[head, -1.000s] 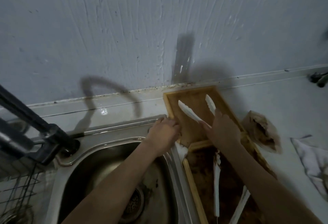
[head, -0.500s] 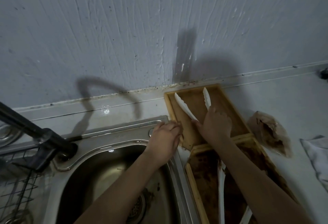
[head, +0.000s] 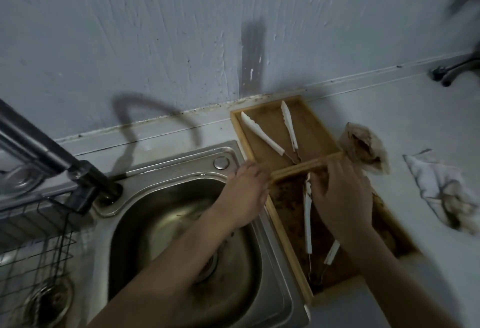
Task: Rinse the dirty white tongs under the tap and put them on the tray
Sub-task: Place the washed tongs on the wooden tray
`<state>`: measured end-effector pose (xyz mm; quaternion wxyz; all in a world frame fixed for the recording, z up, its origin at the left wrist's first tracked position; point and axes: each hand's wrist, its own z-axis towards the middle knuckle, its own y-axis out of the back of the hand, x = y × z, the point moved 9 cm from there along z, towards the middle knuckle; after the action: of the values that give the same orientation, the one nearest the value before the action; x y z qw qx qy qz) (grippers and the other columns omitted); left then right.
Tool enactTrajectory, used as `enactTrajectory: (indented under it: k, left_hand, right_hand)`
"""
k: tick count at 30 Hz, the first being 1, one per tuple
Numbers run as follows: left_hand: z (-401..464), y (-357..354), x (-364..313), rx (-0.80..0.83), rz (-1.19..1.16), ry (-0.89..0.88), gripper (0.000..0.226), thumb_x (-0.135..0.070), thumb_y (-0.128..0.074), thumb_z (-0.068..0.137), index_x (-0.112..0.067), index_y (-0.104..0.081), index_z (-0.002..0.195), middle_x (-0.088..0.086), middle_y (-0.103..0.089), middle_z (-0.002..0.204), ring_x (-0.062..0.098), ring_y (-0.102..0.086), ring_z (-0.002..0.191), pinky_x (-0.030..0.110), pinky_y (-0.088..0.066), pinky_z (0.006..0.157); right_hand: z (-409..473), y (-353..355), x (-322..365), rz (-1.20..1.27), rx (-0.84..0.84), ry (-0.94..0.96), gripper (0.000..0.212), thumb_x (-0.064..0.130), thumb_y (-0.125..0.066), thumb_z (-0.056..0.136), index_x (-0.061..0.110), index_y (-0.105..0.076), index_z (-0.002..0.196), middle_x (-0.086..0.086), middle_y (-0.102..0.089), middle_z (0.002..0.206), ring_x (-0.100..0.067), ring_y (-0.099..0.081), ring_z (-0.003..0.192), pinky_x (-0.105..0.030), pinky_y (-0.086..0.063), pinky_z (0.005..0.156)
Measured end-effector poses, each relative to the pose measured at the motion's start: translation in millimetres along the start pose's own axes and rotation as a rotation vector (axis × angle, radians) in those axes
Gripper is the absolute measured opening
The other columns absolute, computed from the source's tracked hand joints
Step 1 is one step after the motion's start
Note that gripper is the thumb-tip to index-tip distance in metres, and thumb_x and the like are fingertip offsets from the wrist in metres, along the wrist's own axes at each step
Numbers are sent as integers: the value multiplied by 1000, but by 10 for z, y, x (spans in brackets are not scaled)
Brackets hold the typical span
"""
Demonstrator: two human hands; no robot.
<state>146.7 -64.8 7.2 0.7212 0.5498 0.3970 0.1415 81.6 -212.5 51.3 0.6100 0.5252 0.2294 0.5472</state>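
Note:
A pair of white tongs (head: 262,134) lies spread open in the far wooden tray (head: 311,130) by the wall, with no hand on it. A second, stained pair of white tongs (head: 307,224) lies in the near wooden tray (head: 288,200), whose floor is brown with grime. My right hand (head: 342,198) hovers over that near tray with fingers spread, just right of the stained tongs' tips, holding nothing. My left hand (head: 246,192) rests at the near tray's left corner, over the sink (head: 166,224) rim.
The dark tap (head: 52,161) rises at the sink's back left. A wire rack (head: 31,249) sits far left. Right of the trays lie a brown-stained bag (head: 363,146) and a dirty white cloth (head: 446,190). A metal fitting (head: 452,73) sticks out at the far right wall.
My right hand has let go of the white tongs in the far tray and drawn back over the near dirty tray. My left hand stays at the tray edge.

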Motion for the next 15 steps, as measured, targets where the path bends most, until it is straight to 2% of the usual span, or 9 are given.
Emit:
enactTrajectory:
  k: [3, 5, 10, 13, 15]
  left_hand:
    - [-247, -113, -253, -11, 60, -114, 35, -16, -48, 89, -13, -57, 122, 10, -45, 143, 25, -37, 134, 43, -31, 109]
    - [-392, -195, -359, -11, 66, -159, 35, -15, -48, 89, -15, -58, 123, 10, -47, 143, 25, -39, 134, 40, -28, 110]
    - [-656, -328, -570, -17, 106, -270, 34, -7, -56, 80, -14, -66, 112, 8, -61, 129, 25, -53, 124, 43, -39, 105]
    - [-714, -409, -574, 38, 103, -255, 39, -8, -47, 84, -14, -60, 121, 8, -57, 132, 25, -51, 122, 39, -36, 104]
    - [-758, -443, -557, 63, 123, -244, 43, -8, -45, 85, -17, -54, 127, 5, -51, 135, 22, -47, 124, 36, -35, 103]
  right_hand:
    - [-547, -107, -111, -18, 67, -53, 27, 32, -64, 78, 15, -56, 98, -7, -61, 95, -24, -56, 88, -39, -46, 76]
    - [-787, -218, -178, -59, 135, -95, 29, 39, -66, 76, 17, -56, 93, -5, -58, 92, -23, -53, 86, -37, -45, 73]
    - [-1035, -389, -226, -193, 307, -162, 35, 57, -52, 79, 22, -54, 79, 1, -53, 85, -20, -49, 86, -36, -41, 74]
    - [-1052, -418, -188, -172, 374, -165, 31, 52, -49, 84, 22, -56, 78, 5, -51, 80, -18, -50, 88, -35, -37, 74]
    - [-1047, -405, -153, -91, 394, -179, 23, 42, -51, 87, 20, -57, 79, 6, -47, 78, -17, -49, 88, -33, -41, 75]
